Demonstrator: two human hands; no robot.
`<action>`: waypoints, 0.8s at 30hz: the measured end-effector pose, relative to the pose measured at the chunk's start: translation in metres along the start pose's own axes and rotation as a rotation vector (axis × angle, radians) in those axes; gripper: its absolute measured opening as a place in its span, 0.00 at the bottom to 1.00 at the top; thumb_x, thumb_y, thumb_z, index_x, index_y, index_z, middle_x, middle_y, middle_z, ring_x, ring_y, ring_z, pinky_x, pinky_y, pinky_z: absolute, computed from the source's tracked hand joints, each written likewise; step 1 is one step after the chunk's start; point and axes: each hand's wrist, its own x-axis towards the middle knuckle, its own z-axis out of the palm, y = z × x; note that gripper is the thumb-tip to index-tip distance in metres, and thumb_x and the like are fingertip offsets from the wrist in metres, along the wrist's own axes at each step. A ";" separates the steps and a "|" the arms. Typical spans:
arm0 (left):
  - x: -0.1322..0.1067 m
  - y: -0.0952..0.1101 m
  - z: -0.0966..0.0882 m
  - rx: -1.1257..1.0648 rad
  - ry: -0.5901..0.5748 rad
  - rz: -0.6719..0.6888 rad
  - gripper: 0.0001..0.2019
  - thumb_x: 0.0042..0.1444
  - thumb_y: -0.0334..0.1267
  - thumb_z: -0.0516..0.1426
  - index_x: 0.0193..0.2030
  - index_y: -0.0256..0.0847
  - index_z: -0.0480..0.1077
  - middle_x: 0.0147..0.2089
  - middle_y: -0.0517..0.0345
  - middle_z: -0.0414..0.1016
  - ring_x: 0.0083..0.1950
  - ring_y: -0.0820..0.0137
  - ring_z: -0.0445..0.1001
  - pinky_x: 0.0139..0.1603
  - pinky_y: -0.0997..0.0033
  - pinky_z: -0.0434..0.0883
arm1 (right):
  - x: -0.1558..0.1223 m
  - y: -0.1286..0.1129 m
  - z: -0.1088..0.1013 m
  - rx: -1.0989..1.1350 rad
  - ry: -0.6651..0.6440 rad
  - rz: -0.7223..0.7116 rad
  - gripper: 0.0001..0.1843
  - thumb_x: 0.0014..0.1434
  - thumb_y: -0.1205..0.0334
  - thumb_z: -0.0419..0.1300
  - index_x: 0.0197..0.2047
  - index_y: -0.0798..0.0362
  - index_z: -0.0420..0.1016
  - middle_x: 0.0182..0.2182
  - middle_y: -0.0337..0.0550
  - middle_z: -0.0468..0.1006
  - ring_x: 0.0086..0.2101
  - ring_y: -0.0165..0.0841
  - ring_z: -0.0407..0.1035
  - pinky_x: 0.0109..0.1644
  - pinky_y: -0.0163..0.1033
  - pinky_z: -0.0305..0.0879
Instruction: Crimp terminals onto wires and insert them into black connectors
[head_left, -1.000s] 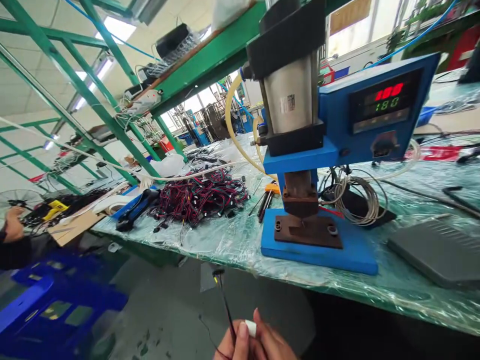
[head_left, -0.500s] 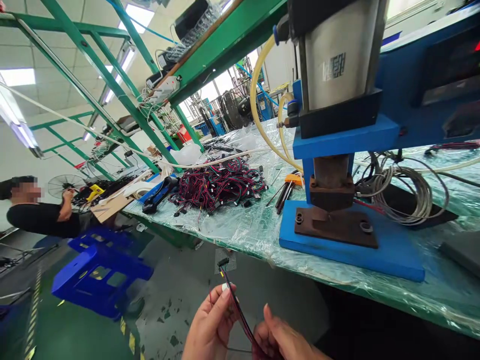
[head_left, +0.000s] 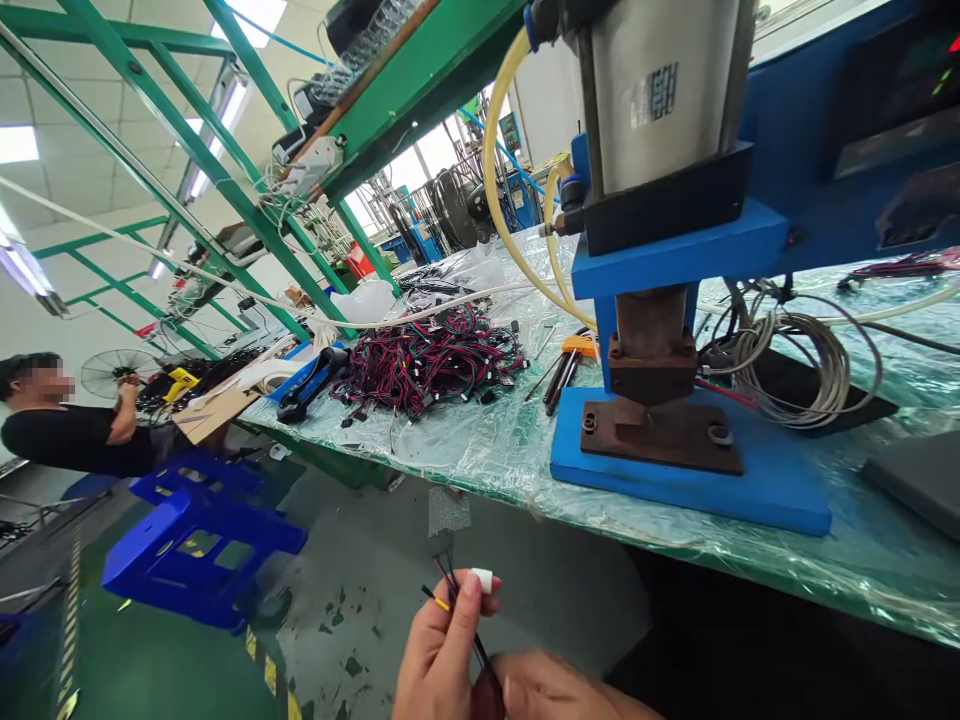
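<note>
My left hand (head_left: 442, 650) pinches a thin wire harness (head_left: 479, 654) between thumb and fingers, below the bench's front edge. Dark wires rise past the thumb to a blurred connector (head_left: 441, 543), and a short lead with a yellow band (head_left: 437, 600) sticks out at the left. Beside the thumb tip a small white piece (head_left: 482, 580) shows; whether it is a connector or a wrapping I cannot tell. My right hand (head_left: 559, 685) is curled round the lower wires, close against the left one. Its fingertips are partly hidden.
A large heap of similar harnesses (head_left: 435, 360) lies on the film-covered bench (head_left: 480, 455). Right of it stand orange-handled tools (head_left: 576, 348) and a blue press (head_left: 780, 500). Coiled grey cable (head_left: 817, 380) sits behind the press. Blue stools (head_left: 187, 550) and a seated person (head_left: 67, 430) are at left.
Both hands have shifted slightly right in view. My right hand's raised thumb has come down and closed in nearer the left hand. The white piece and yellow-banded lead now stand out more.
</note>
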 end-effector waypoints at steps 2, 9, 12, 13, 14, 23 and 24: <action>-0.004 -0.004 0.004 0.015 -0.046 -0.032 0.33 0.45 0.66 0.65 0.47 0.39 0.79 0.50 0.48 0.79 0.55 0.56 0.72 0.44 0.74 0.71 | 0.010 0.010 0.006 0.108 -0.050 -0.033 0.37 0.56 0.26 0.54 0.40 0.56 0.78 0.30 0.43 0.72 0.30 0.31 0.64 0.33 0.35 0.58; -0.003 -0.003 0.005 0.158 -0.139 0.076 0.31 0.49 0.63 0.65 0.50 0.38 0.77 0.47 0.45 0.80 0.43 0.61 0.76 0.35 0.74 0.70 | 0.009 -0.001 0.009 0.216 0.020 -0.061 0.28 0.63 0.36 0.55 0.34 0.56 0.71 0.20 0.33 0.61 0.20 0.23 0.53 0.23 0.31 0.47; -0.003 0.000 0.000 0.133 -0.220 0.068 0.32 0.47 0.60 0.68 0.51 0.37 0.76 0.49 0.43 0.78 0.40 0.62 0.74 0.30 0.73 0.67 | 0.006 -0.010 0.001 0.219 0.060 -0.102 0.28 0.65 0.37 0.53 0.29 0.55 0.66 0.17 0.31 0.59 0.18 0.22 0.51 0.22 0.31 0.46; -0.005 0.002 -0.001 0.106 -0.234 0.072 0.30 0.47 0.59 0.68 0.49 0.37 0.77 0.48 0.43 0.78 0.42 0.61 0.74 0.34 0.72 0.69 | 0.006 -0.012 0.000 0.222 0.064 -0.104 0.28 0.65 0.37 0.53 0.28 0.54 0.66 0.16 0.30 0.58 0.18 0.22 0.49 0.22 0.31 0.45; -0.007 0.003 -0.001 0.078 -0.237 0.075 0.28 0.48 0.57 0.69 0.47 0.37 0.78 0.46 0.43 0.78 0.44 0.59 0.74 0.38 0.70 0.70 | 0.007 -0.012 -0.002 0.227 0.062 -0.100 0.28 0.64 0.37 0.54 0.29 0.54 0.66 0.15 0.29 0.57 0.17 0.22 0.48 0.21 0.32 0.44; -0.014 0.014 -0.015 0.149 -0.131 0.117 0.19 0.53 0.52 0.67 0.44 0.40 0.76 0.42 0.52 0.77 0.45 0.62 0.70 0.47 0.71 0.67 | 0.006 -0.006 -0.008 0.246 0.063 -0.112 0.30 0.63 0.35 0.54 0.35 0.58 0.74 0.15 0.28 0.56 0.17 0.22 0.47 0.22 0.32 0.44; -0.012 0.013 -0.019 0.165 -0.124 0.128 0.18 0.54 0.51 0.66 0.44 0.41 0.76 0.41 0.54 0.76 0.43 0.64 0.69 0.46 0.73 0.66 | 0.006 -0.005 -0.008 0.248 0.062 -0.110 0.29 0.62 0.36 0.56 0.35 0.58 0.74 0.15 0.27 0.56 0.17 0.22 0.47 0.22 0.32 0.44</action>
